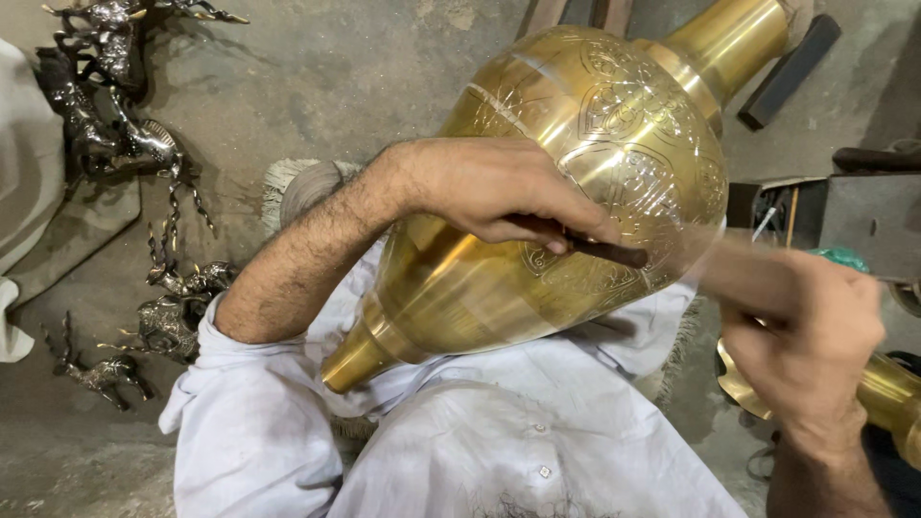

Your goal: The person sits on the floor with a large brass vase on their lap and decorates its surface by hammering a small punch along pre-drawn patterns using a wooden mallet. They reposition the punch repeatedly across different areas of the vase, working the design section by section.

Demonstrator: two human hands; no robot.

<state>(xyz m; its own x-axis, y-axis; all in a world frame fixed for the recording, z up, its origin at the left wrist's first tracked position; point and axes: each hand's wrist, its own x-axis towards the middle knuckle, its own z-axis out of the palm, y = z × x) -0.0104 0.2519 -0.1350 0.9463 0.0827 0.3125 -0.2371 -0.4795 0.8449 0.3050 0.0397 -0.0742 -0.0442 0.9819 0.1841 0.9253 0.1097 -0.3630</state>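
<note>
— Pinching a dark chisel [585, 246] in the left hand [489, 192], tip touching the brass vase [576, 125] lying across the lap.

— Clenching the right hand [801, 326] around a blurred wooden handle [739, 269].

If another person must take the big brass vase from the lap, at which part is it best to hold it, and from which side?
Probably by the plain narrow neck, coming from the far upper right side, with a second hand under the small foot. The brass vase lies tilted across the lap, its wide engraved belly smooth, and the left hand holding a dark tool occupies its middle.
</note>
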